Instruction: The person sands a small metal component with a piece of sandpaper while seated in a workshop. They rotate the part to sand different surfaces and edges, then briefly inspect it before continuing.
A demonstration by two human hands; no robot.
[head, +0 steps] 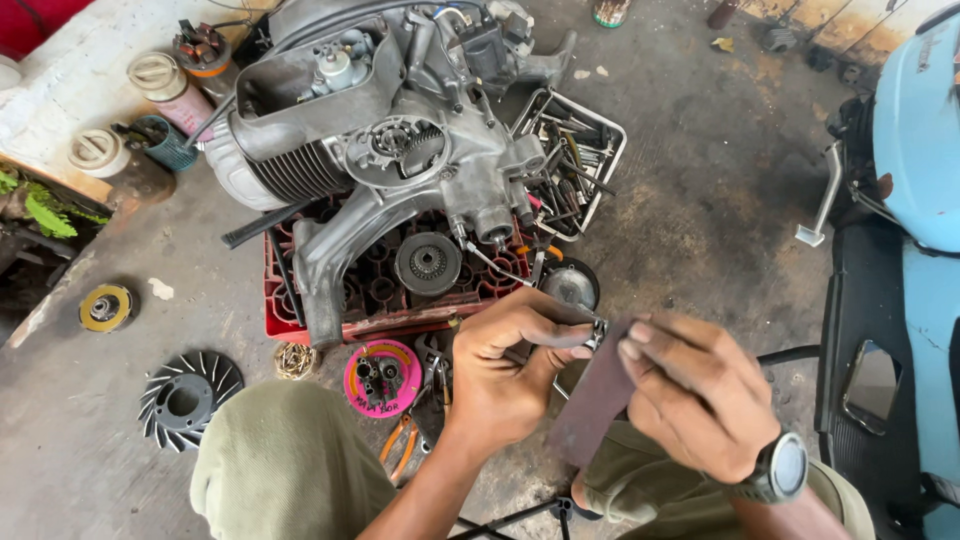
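My left hand (505, 370) pinches a small metal part (598, 333) between thumb and forefinger at the lower middle of the view. My right hand (690, 395), with a dark watch on its wrist, presses a strip of dark brownish abrasive paper (592, 405) against that part. Both hands meet above my knees in olive trousers (290, 470). Straight ahead, a grey scooter engine (400, 150) with cooling fins rests on a red plastic crate (275, 320).
A wire tray of tools (580, 160) sits right of the engine. On the floor lie a black finned fan wheel (185, 400), a pink lid holding small parts (382, 378), orange-handled pliers (400, 445) and a yellow disc (106, 307). A light blue scooter (915, 160) stands at right.
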